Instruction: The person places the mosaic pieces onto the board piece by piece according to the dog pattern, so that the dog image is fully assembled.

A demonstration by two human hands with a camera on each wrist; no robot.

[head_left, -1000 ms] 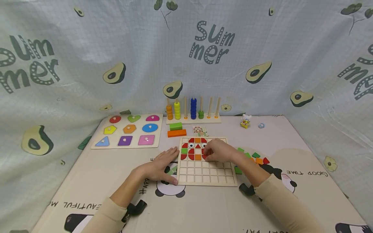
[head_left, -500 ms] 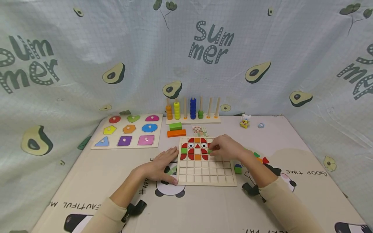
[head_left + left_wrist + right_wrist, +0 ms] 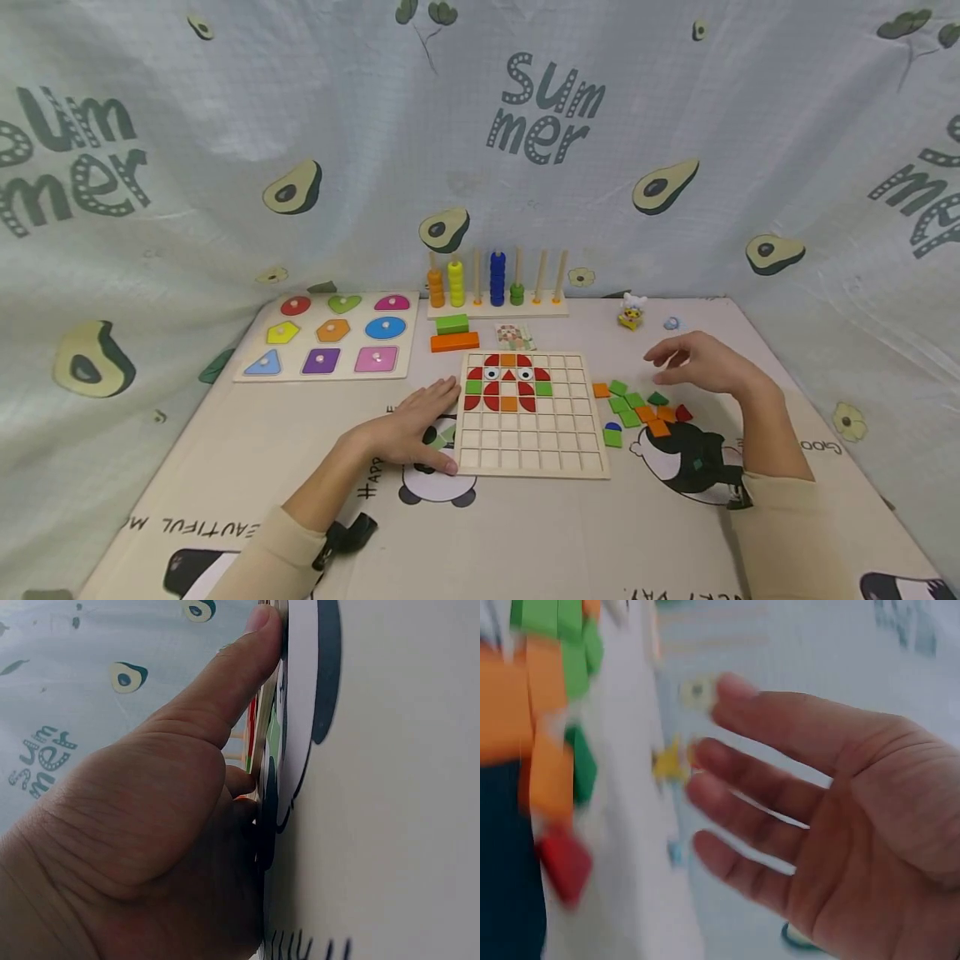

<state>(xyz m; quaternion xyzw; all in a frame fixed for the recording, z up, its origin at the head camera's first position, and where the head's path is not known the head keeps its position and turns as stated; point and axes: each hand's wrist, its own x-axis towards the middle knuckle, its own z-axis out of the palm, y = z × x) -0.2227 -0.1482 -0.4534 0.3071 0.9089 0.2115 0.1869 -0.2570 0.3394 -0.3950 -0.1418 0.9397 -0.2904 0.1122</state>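
A wooden grid board (image 3: 532, 458) lies mid-table, its upper left cells filled with red, orange and green tiles and two eye tiles. On its right side, a green tile (image 3: 543, 388) sits in a cell below a red one. My left hand (image 3: 408, 429) lies flat along the board's left edge, thumb and fingertips touching it. In the air above and to the right of a pile of loose tiles (image 3: 628, 417) is my right hand (image 3: 705, 362). Its fingers are apart and hold nothing, as the right wrist view shows. A loose red tile (image 3: 566, 862) lies at the pile's end.
A pegged shape puzzle (image 3: 352, 337) lies at the back left. Behind the board are a bead-peg stand (image 3: 498, 312), a green block (image 3: 452, 325), an orange block (image 3: 454, 342) and a pattern card (image 3: 514, 337). A small figurine (image 3: 632, 312) and a blue ring (image 3: 672, 323) are at the back right.
My right hand has left the board and moved right, over beyond the loose tiles. The green tile it was fingering now shows in its cell. The left hand has stayed put.
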